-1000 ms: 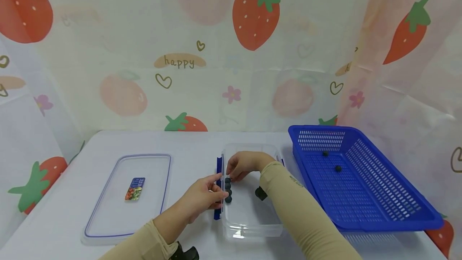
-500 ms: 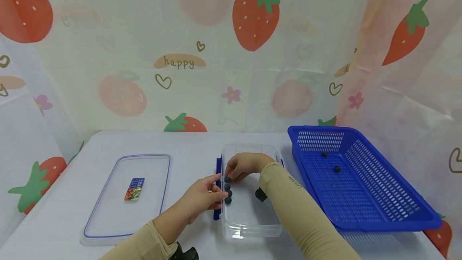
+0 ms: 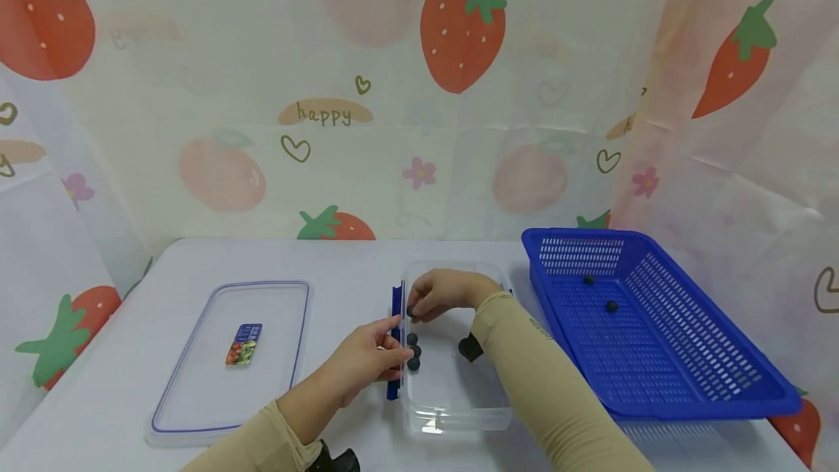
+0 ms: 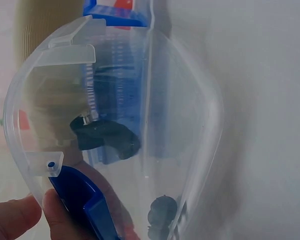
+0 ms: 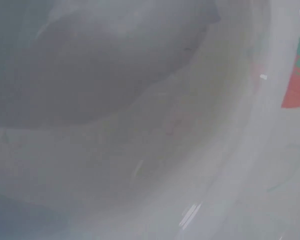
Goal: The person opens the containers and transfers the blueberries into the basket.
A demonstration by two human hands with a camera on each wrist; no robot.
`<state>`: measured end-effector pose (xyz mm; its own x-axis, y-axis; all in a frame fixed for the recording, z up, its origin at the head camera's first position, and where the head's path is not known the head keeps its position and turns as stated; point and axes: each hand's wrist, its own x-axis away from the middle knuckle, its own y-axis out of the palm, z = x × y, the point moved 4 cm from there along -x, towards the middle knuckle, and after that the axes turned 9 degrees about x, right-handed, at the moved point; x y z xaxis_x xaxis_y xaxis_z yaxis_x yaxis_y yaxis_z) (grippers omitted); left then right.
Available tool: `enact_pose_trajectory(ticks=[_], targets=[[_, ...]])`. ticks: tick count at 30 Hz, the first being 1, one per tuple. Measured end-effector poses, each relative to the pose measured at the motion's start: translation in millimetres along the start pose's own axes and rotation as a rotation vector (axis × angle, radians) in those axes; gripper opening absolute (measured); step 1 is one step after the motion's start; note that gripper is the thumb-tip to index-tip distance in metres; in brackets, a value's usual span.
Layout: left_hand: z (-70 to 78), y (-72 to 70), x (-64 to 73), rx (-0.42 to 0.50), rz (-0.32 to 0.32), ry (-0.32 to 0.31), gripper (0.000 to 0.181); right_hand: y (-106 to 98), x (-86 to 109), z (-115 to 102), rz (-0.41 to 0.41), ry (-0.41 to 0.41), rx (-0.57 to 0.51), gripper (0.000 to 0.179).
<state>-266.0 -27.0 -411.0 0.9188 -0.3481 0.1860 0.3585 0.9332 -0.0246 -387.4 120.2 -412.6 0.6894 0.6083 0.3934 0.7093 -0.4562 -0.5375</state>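
Observation:
A clear plastic box (image 3: 459, 417) with blue side latches (image 3: 395, 301) stands on the white table. My left hand (image 3: 367, 363) grips its left rim, and the left wrist view shows the fingertips (image 4: 15, 217) beside a blue latch (image 4: 85, 200). Inside, along the left wall, runs a short row of blueberries (image 3: 414, 363), partly seen through the plastic in the left wrist view. Reaching over the box, my right hand (image 3: 448, 291) pinches one blueberry (image 3: 410, 311) beyond the row, close to that wall. The right wrist view is mostly blurred clear plastic.
A blue perforated basket (image 3: 662, 355) stands at the right, with two blueberries (image 3: 612, 307) on its floor. The clear lid (image 3: 190, 392) with a blue seal lies at the left, and a small printed card (image 3: 243, 344) is on it.
My right hand has lifted and shifted slightly to the far side, taking the farthest blueberry away from the row and leaving a gap. My left hand has stayed at the rim.

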Motion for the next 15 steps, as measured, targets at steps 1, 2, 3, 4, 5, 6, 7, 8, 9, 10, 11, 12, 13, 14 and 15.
enact_pose_trajectory(ticks=[1,2,3,4,5,6,7,8,9,10,11,12,13,14,15], targets=[[-0.1,0.0,0.0,-0.001,0.001,-0.001,0.072,-0.8,0.3,-0.5,0.004,-0.01,-0.004,0.009],[-0.1,0.1,0.0,-0.002,0.002,-0.002,0.073,-1.6,0.5,-1.0,0.008,-0.017,-0.01,0.009],[-0.1,0.1,0.0,-0.002,0.002,-0.003,0.073,-2.4,0.6,-1.2,0.012,-0.022,-0.009,0.009],[0.0,0.2,0.0,-0.001,0.002,-0.002,0.072,-3.2,0.7,-1.1,0.014,-0.025,-0.01,0.009],[0.1,0.3,0.1,-0.002,0.003,-0.003,0.072,-4.0,0.7,-0.9,0.016,-0.027,-0.012,0.009],[0.3,0.4,0.1,-0.001,0.002,-0.004,0.072,-4.8,0.9,-0.9,0.018,-0.029,-0.015,0.009],[0.4,0.4,0.1,-0.001,0.003,-0.005,0.072,-5.5,1.2,-1.0,0.022,-0.033,-0.018,0.009],[0.6,0.4,0.2,0.0,0.003,-0.005,0.072,-6.4,1.4,-1.0,0.023,-0.034,-0.027,0.009],[0.7,0.4,0.2,0.0,0.004,-0.006,0.072,-7.2,2.0,-1.2,0.026,-0.038,-0.033,0.01],[0.8,0.4,0.2,-0.001,0.005,-0.008,0.072,-8.3,2.9,-1.8,0.031,-0.041,-0.038,0.01],[0.8,0.4,0.1,-0.002,0.006,-0.01,0.072,-9.4,3.7,-2.3,0.037,-0.041,-0.042,0.01],[0.8,0.5,0.0,-0.003,0.006,-0.011,0.072,-10.5,4.9,-3.1,0.041,-0.041,-0.044,0.01],[0.8,0.5,-0.1,-0.004,0.007,-0.014,0.072,-11.6,5.9,-3.6,0.047,-0.044,-0.046,0.01],[0.8,0.6,-0.3,-0.005,0.008,-0.015,0.072,-13.0,6.8,-4.3,0.052,-0.044,-0.048,0.01],[0.9,0.7,-0.4,-0.006,0.008,-0.017,0.072,-14.3,8.3,-5.4,0.058,-0.045,-0.045,0.009]])
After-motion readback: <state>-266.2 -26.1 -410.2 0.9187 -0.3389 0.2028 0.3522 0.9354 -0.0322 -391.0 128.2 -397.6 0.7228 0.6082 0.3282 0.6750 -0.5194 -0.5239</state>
